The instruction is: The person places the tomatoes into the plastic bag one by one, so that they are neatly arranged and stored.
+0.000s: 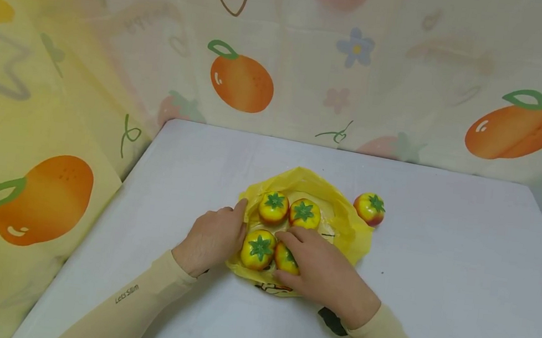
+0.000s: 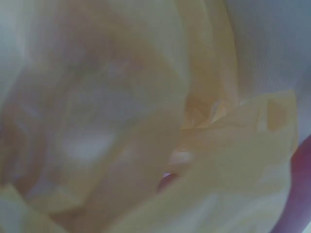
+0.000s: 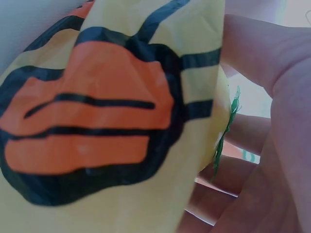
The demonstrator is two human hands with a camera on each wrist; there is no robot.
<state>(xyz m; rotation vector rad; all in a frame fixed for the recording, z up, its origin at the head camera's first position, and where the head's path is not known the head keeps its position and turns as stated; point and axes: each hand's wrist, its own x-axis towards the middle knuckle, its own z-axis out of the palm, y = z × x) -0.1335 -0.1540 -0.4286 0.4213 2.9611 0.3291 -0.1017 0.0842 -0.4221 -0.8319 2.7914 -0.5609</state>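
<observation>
A yellow plastic bag (image 1: 358,240) lies with its mouth spread open on the table. Inside it sit three yellow-and-red artificial persimmons (image 1: 274,207) with green star-shaped leaves, plus a fourth persimmon (image 1: 285,257) under my right hand (image 1: 326,273). That hand's fingers curl round the fourth one; in the right wrist view the bag's printed side hides most of the fruit. My left hand (image 1: 215,238) holds the bag's left rim, its fingertips partly hidden by the plastic. In the left wrist view, bag folds (image 2: 233,160) fill most of the picture.
Another persimmon (image 1: 369,208) rests on the white table (image 1: 440,266) just outside the bag's right edge. A fruit-printed curtain (image 1: 301,83) hangs behind the table and along its left side.
</observation>
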